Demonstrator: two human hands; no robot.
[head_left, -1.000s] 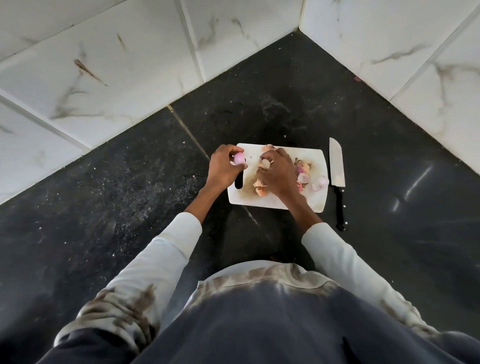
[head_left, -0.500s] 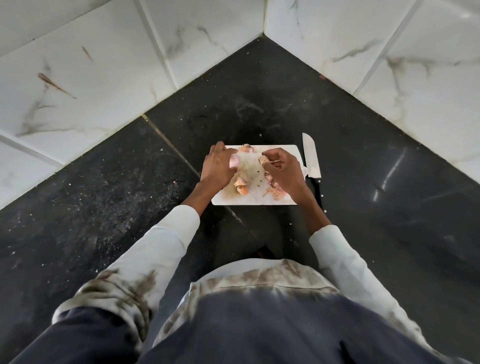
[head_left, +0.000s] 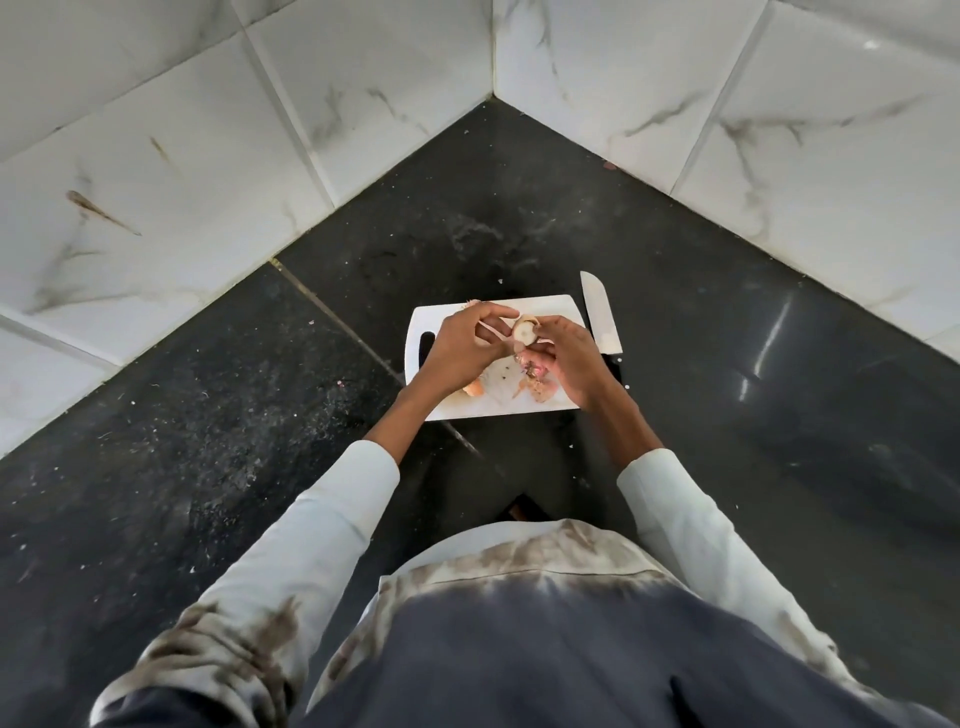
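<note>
A white cutting board (head_left: 551, 307) lies on the dark counter in the corner. Above it, my right hand (head_left: 567, 365) grips a small onion (head_left: 524, 331), its pale cut face turned up. My left hand (head_left: 461, 349) reaches across from the left, and its curled fingertips pinch at the onion's edge. Loose pinkish peels (head_left: 536, 388) lie on the board under my hands, partly hidden. A knife (head_left: 600, 318) with a black handle lies along the board's right edge, untouched.
White marble-look tiled walls (head_left: 779, 156) meet in a corner behind the board. The black counter (head_left: 208, 415) is dusted with crumbs and bits of peel on the left. My sleeves and stained apron fill the bottom of the view.
My hands, apart on the board before, have come together over it. The left hand no longer shows the pink onion it held and now pinches the onion in my right hand.
</note>
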